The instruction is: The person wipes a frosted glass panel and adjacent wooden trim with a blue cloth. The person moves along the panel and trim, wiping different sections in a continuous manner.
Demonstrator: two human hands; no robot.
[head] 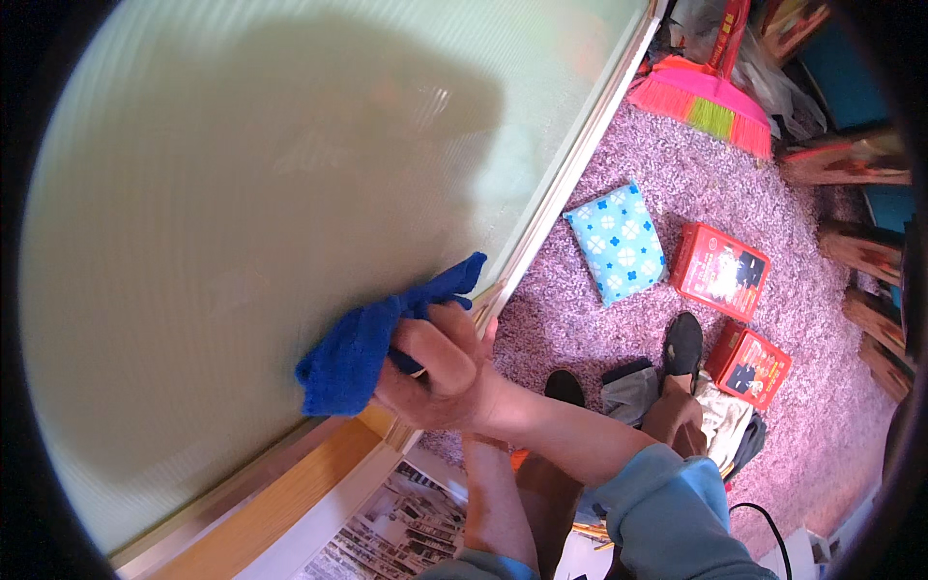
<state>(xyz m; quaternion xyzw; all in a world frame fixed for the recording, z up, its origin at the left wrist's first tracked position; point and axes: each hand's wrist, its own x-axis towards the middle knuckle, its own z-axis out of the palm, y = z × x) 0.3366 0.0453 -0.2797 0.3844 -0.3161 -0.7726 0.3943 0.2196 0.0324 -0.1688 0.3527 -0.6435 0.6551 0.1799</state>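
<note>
A bunched blue cloth (348, 362) is held in my right hand (435, 362), pressed against the large, pale greenish translucent panel (254, 217) near its lower right edge. Crossing over my left forearm, the right arm covers most of my left hand (491, 335). Only a finger or so of that left hand shows beside the panel's pale frame (551, 199); what it grips is hidden. A broad shadow falls across the panel, which has fine ribs and faint smudges.
On the pinkish-purple carpet (616, 145) lie a blue patterned packet (616, 243), two red boxes (721, 272) (750, 366) and clothing (631, 391) around my feet. A pink broom (707, 98) stands at the upper right, near wooden furniture parts (844, 163). A wooden rail (290, 500) runs below the panel.
</note>
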